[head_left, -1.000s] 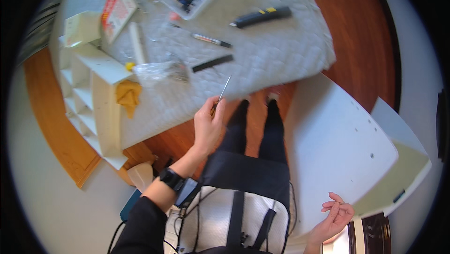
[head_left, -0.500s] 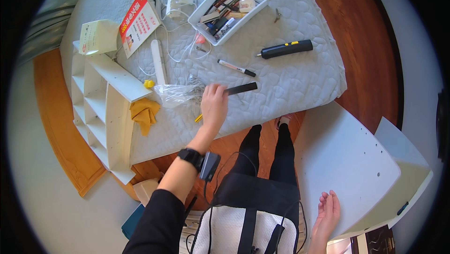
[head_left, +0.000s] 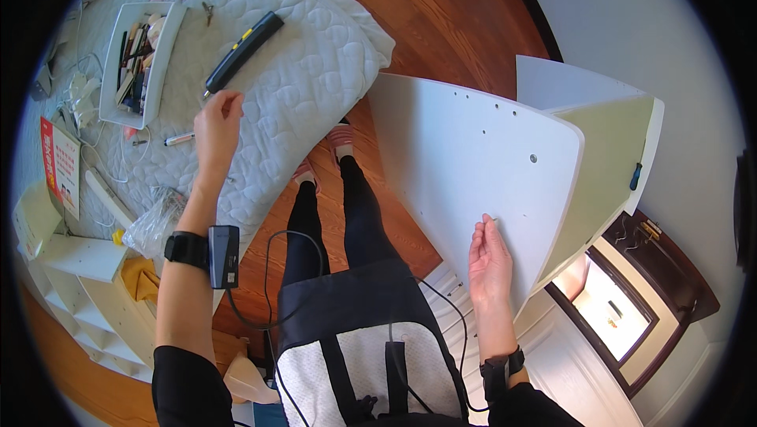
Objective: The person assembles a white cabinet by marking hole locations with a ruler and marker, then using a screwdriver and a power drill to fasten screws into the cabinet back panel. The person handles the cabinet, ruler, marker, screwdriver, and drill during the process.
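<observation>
My left hand (head_left: 218,135) is over the quilted bed, its fingers curled beside the tip of a black electric screwdriver (head_left: 243,53) with yellow buttons. Whatever those fingers may hold is hidden. A white marker (head_left: 180,139) pokes out from behind this hand. My right hand (head_left: 490,263) is in front of a large white panel (head_left: 473,151) with drilled holes, palm turned up and fingers bent together. A tiny pale spot shows at its fingertips, too small to name.
On the bed (head_left: 315,56) are a white bin (head_left: 162,64) of pens and tools, a red-and-white book (head_left: 61,163), a clear plastic bag (head_left: 154,222) and a yellow cloth (head_left: 139,279). A white shelf unit (head_left: 87,309) stands at left. A dark-handled tool (head_left: 635,176) is by the panel's right side.
The view has swung right. My left hand has gone from the black strip toward the screwdriver's tip; the strip no longer shows. My right hand has come up along the white panel.
</observation>
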The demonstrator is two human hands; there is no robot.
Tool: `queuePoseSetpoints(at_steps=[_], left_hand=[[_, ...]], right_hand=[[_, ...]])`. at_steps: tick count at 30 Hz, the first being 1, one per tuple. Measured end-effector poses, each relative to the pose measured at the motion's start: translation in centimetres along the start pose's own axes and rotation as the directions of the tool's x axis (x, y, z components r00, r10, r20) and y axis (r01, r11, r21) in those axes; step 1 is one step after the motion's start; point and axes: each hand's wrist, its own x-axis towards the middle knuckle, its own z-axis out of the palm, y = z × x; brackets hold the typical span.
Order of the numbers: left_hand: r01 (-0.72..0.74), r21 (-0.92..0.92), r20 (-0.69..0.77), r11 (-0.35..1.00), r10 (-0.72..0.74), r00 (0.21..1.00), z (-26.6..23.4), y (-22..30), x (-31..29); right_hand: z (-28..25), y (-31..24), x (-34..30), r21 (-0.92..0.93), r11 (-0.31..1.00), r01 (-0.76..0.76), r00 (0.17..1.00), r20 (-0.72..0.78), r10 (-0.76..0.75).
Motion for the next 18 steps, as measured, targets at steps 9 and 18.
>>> queuePoseSetpoints(at_steps=[9, 18], left_hand=[[0.160, -0.018, 0.066, 0.987, -0.159, 0.985, 2.3, 1.3, -1.9], [0.169, -0.049, 0.074, 0.984, -0.166, 0.983, 1.9, 1.8, -0.6]], right_hand=[[-2.2, -3.5, 1.2, 0.206, 0.979, 0.015, 0.988, 0.150, -0.047], [-2.3, -4.2, 2.3, 0.440, 0.890, -0.120, 0.989, 0.136, 0.066]])
